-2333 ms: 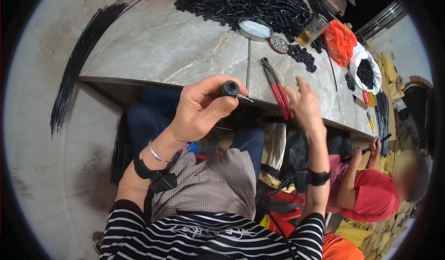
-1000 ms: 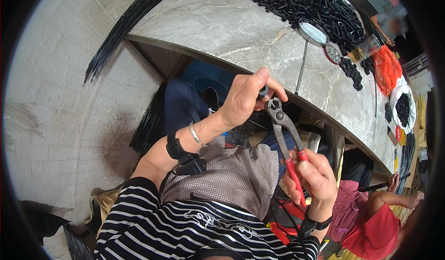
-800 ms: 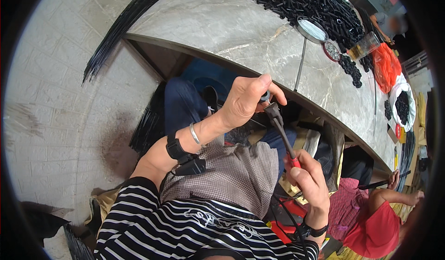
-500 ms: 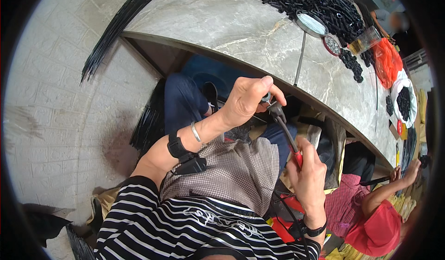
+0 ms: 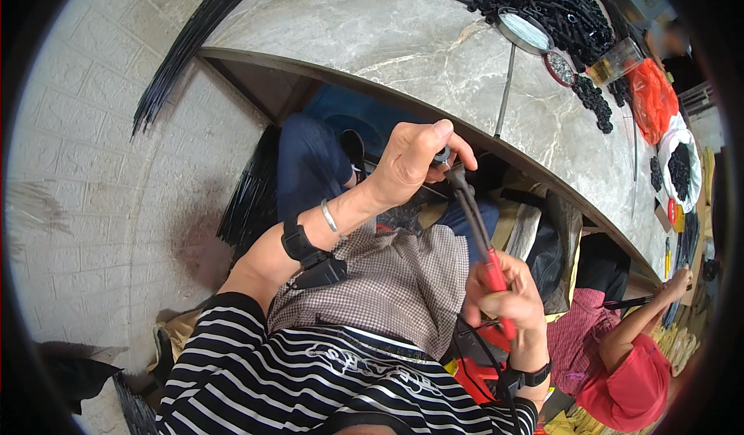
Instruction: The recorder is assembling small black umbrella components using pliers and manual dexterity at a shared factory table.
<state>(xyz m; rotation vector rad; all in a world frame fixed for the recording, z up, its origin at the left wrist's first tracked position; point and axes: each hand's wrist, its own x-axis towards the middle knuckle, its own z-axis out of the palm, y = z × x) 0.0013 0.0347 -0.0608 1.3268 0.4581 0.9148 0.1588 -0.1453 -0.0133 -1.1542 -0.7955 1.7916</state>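
My left hand (image 5: 411,162) is raised in front of the table edge. Its thumb and forefinger curl around a small dark round piece (image 5: 442,156), mostly hidden by the fingers. The head of a pair of red-handled pliers (image 5: 477,222) meets that piece; whether the jaws bite it cannot be seen. Lower right, my right hand (image 5: 511,295) is wrapped around the red handles, its fingers partly blurred. The pliers slant from my left fingertips down to my right palm.
The marble-patterned table (image 5: 372,39) bears a heap of black tube pieces (image 5: 535,1), a round mirror-like disc (image 5: 525,32), a small red-rimmed dish (image 5: 559,68) and an orange bag (image 5: 652,98). Long black rods (image 5: 194,39) overhang its left edge. A co-worker in red (image 5: 628,381) sits at right.
My right hand has shifted slightly down and its grip on the pliers has turned, so the pliers' head looks narrower. My left hand stays nearly in place.
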